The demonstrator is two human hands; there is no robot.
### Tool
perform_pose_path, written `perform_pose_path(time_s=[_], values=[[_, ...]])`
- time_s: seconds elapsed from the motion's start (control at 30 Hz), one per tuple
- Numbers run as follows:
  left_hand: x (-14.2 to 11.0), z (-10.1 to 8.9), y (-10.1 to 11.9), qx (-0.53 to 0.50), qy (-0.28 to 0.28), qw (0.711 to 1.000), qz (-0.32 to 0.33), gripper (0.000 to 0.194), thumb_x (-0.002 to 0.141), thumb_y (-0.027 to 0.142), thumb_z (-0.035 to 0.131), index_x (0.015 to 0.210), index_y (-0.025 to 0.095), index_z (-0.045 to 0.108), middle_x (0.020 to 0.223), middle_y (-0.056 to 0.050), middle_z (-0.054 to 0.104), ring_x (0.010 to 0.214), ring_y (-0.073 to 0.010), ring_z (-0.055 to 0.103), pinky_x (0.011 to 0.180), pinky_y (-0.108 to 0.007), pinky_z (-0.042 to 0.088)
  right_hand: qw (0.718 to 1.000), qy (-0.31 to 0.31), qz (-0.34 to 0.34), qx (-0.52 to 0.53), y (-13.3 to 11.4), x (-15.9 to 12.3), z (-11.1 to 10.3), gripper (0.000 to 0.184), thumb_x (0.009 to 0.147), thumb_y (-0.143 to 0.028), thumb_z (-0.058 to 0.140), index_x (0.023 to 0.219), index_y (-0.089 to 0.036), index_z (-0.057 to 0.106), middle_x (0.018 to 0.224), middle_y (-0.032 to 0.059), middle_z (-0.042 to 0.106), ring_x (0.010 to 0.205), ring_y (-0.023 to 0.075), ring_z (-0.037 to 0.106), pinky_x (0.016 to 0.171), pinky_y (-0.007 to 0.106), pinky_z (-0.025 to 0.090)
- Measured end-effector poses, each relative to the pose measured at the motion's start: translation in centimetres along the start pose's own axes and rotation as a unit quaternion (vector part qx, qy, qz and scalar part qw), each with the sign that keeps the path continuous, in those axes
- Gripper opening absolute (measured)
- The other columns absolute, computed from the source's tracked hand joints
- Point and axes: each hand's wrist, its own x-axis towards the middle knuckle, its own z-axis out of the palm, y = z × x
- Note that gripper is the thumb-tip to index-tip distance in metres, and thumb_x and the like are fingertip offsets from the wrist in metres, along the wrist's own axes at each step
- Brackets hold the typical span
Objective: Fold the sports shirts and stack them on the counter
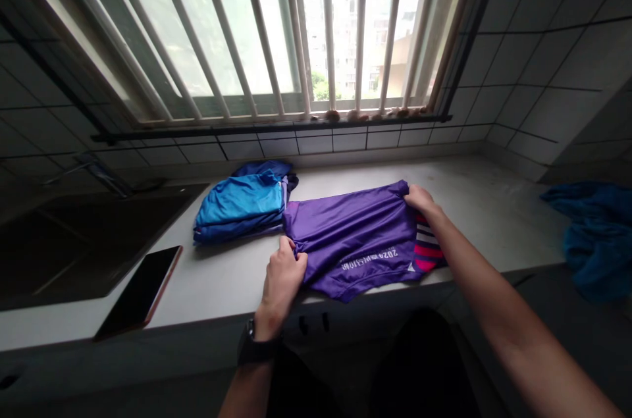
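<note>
left hand and right hand, each grip clenched on a purple jersey

A black wristwatch with a wide strap circles the left wrist, sleeves end above the bare forearms, and dark trousers cover the legs

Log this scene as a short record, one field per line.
left hand: grips near edge of purple jersey
right hand: grips far edge of the jersey
left wrist: watch
beside jersey: folded blue clothes
surface: counter
left on counter: phone
far right: blue cloth, bunched
left of counter: sink
ahead: barred window
</note>
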Motion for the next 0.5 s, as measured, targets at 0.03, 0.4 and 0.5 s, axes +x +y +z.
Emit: perform_pose_path(time_s=[0.03,0.4,0.5], values=[[-0.8,0.1,0.4,-0.021,0.004,1.0,0.0,0.014,0.088,0.019,0.055,0.101,0.021,0.054,0.081,-0.007,0.069,0.079,-0.0257,0.07,0.068,-0.029,0.045,1.0,0.013,-0.008,-0.001,-0.6,0.4,0.2,0.031,0.09,-0.011,0.053,0.116,-0.01,0.069,0.117,0.0206,0.072,0.107,0.0267,0.07,0.082,0.026,0.051],[-15.3,4.2,7.7,-0.287,-0.213,0.919,0.165,0.011,0.09,0.028,0.058,0.083,0.024,0.051,0.069,0.0,0.064,0.062,-0.0162,0.063,0.06,-0.026,0.044,0.959,0.066,-0.275,0.03,-10.5,2.7,1.3,0.035,0.097,-0.015,0.051,0.132,-0.01,0.056,0.132,0.0179,0.064,0.12,0.0247,0.061,0.105,0.032,0.045],[-14.0,2.4,6.7,-0.285,-0.187,0.909,0.241,0.02,0.093,0.038,0.057,0.08,0.023,0.057,0.07,-0.002,0.066,0.064,-0.0168,0.064,0.062,-0.027,0.049,0.944,0.05,-0.324,0.023,-10.6,0.0,0.9,0.05,0.095,-0.018,0.056,0.143,-0.009,0.048,0.145,0.0204,0.053,0.132,0.0275,0.055,0.112,0.037,0.043]])
